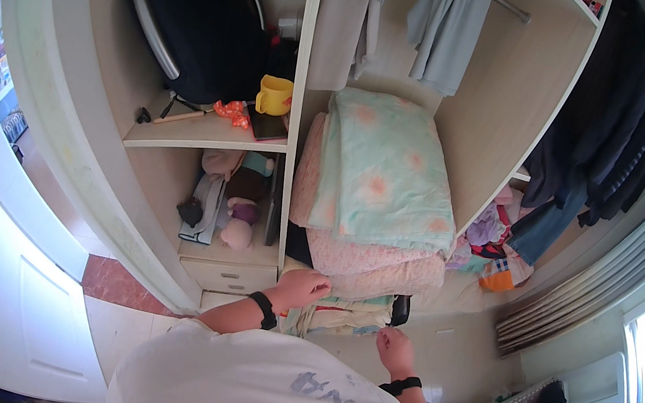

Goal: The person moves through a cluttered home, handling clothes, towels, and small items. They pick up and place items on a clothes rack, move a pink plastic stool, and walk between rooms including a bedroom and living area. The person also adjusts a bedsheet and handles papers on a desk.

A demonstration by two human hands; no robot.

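My left hand point(302, 289), with a black band at the wrist, is curled beside the lower left edge of a stack of bedding in an open wardrobe. Whether it grips cloth there cannot be told. My right hand point(396, 349), also banded, is curled to the right of the stack's bottom, with nothing visible in it. On top lies a folded pale green quilt point(392, 175) with orange flower patches. Beneath it is a folded pink patterned quilt point(378, 270). Lower folded cloths point(350, 320) show between my hands. A small black object point(400, 310) sits just above my right hand.
Grey cloths point(453, 37) hang from a metal rail point(506, 4). The left shelf point(210, 140) holds a black chair backrest point(196, 17) and a yellow mug point(275, 96). Soft toys point(237, 232) lie below, above small drawers point(228, 275). Dark clothes point(610, 110) and a curtain point(596, 263) hang right.
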